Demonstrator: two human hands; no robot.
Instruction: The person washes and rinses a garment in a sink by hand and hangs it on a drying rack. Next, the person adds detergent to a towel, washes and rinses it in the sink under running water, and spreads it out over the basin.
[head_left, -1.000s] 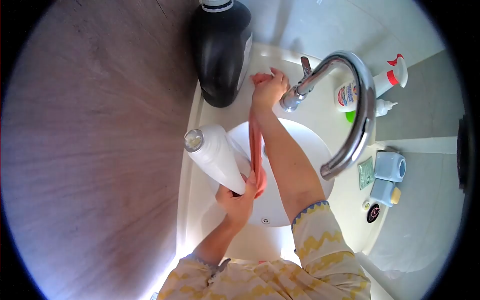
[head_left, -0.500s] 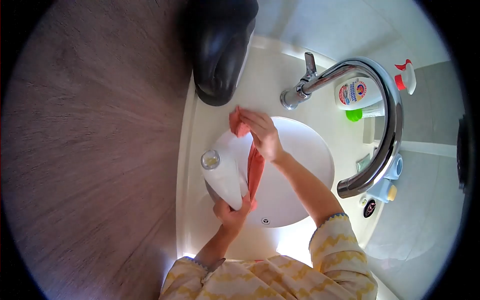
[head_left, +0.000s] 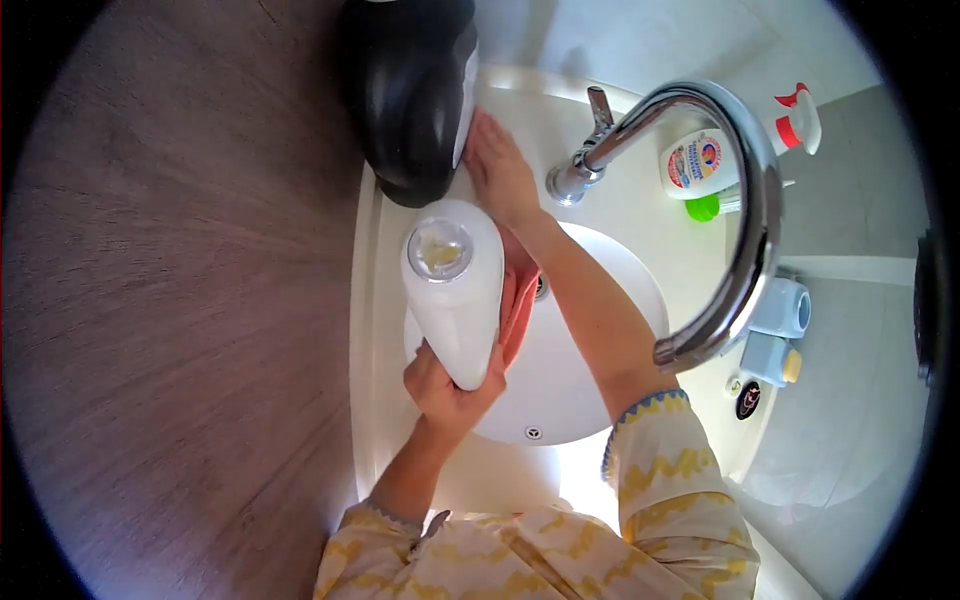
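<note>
My left hand (head_left: 455, 390) is wrapped round the narrow lower end of a white, bottle-shaped object with a clear round end (head_left: 440, 250), which points up towards me. Beside it hangs a coral cloth (head_left: 515, 315), running from near my left hand up towards my right wrist. My right hand (head_left: 500, 175) reaches over the back of the counter, fingers stretched out, fingertips at the side of a large glossy black-and-white object (head_left: 415, 100). Whether any cloth lies under the right palm is hidden. Both hands are above or beside a white washbasin (head_left: 590, 400).
A chrome tap (head_left: 765, 220) arches over the basin's right side. Behind it stand a spray bottle (head_left: 700, 165) and a green-capped item (head_left: 703, 208). Pale blue bottles (head_left: 775, 310) and a round black item (head_left: 748, 401) are at the right. A brown wall (head_left: 200, 300) borders the left.
My right hand has moved up and left to the black-and-white object, its fingers now stretched out. My left hand has raised the white object closer to the camera.
</note>
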